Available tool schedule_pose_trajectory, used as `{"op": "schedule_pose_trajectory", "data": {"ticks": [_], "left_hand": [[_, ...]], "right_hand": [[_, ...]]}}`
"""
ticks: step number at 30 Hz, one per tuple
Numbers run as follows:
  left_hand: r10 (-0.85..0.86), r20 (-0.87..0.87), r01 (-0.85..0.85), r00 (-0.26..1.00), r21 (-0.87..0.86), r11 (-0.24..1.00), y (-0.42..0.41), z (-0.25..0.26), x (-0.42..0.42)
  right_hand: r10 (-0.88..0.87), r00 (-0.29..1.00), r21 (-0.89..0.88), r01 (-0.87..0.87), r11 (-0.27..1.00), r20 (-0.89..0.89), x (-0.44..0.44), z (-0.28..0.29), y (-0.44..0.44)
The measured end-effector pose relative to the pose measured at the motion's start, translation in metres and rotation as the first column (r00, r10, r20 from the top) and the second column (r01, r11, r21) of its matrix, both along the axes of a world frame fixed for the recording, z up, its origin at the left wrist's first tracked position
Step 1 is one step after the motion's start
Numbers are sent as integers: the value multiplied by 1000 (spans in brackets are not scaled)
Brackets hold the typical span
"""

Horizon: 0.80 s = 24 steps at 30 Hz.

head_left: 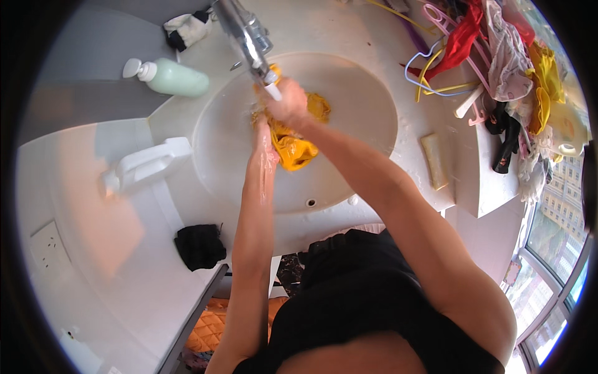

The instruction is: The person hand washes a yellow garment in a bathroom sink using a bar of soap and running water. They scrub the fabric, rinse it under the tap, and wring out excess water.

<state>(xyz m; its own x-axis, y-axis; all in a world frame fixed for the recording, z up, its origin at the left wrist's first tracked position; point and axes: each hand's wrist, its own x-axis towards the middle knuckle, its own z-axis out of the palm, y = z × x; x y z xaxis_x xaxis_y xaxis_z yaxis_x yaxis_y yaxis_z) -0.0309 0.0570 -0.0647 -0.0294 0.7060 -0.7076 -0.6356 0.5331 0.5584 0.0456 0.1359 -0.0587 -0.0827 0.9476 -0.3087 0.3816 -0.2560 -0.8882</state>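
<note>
Both my hands are in the oval white washbasin (359, 126), below a chrome faucet (247, 42) with a white spout tip. A wet yellow cloth (294, 152) lies bunched between them, and part of it shows behind the spout. My right hand (287, 103) grips the cloth from above, close to the spout. Lower and to the left, my left hand (268, 140) holds the cloth's left side; its fingers are partly hidden by the fabric. Water glistens on my left wrist and forearm.
A pale green pump bottle (180, 77), a white jug (152, 161) and a folded black cloth (201, 247) lie left of the basin. On the right are a bar of soap (434, 161), plastic hangers (425, 77) and hanging clothes (507, 61).
</note>
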Motion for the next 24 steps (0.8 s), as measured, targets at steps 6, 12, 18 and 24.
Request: {"op": "schedule_pose_trajectory", "data": {"ticks": [6,12,18,24], "left_hand": [[59,135,-79,989,142,987,-5,10,-31],[-61,451,-74,891,277,958,4,-20,-31],[3,142,-12,990,61,998,13,-8,0],[-69,149,45,986,163,986,3,11,-2]], "right_hand": [[-223,886,-427,32,904,-406,50,-12,9],[276,959,499,-269,824,63,34,19,-89],[11,961,244,-81,966,276,14,35,-59],[25,998,-210,-35,977,-51,23,-11,5]]}}
